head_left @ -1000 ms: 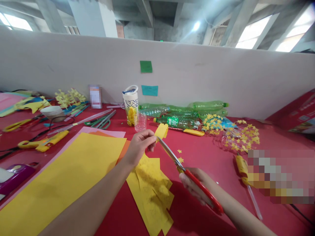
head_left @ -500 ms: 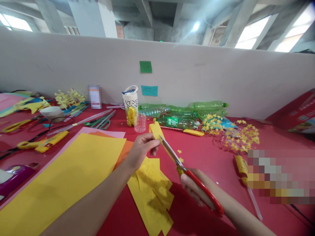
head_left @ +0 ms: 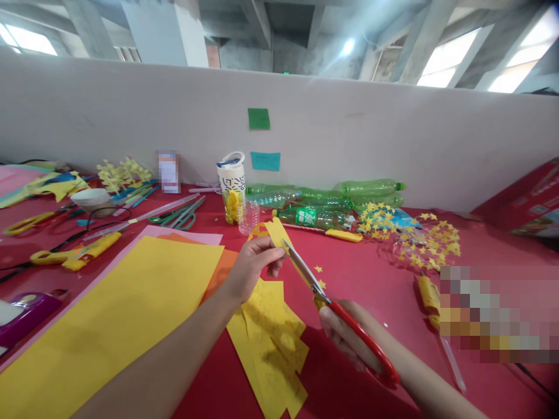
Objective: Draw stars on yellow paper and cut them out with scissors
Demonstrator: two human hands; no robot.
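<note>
My left hand (head_left: 257, 262) pinches a small strip of yellow paper (head_left: 276, 230) between thumb and fingers, above the red table. Red-handled scissors (head_left: 312, 282) are in my right hand (head_left: 345, 331), their tips at the strip's right edge, close to my left thumb. The blades look nearly together. Below my hands lies a pile of cut yellow paper pieces (head_left: 273, 343), partly in shadow. Two small yellow stars (head_left: 318, 269) rest on the table just right of the blades.
Large yellow sheets (head_left: 131, 314) cover the left front. Behind stand a white tumbler (head_left: 231, 177) and a clear plastic cup (head_left: 248, 219). Green bottles (head_left: 323, 218) lie by the white partition (head_left: 174, 110). Star bunches (head_left: 430, 241) and a yellow glue gun (head_left: 428, 297) are right.
The yellow strip has turned slightly in my left hand, and a cut-out part now shows behind it on the left. The scissors have hardly moved.
</note>
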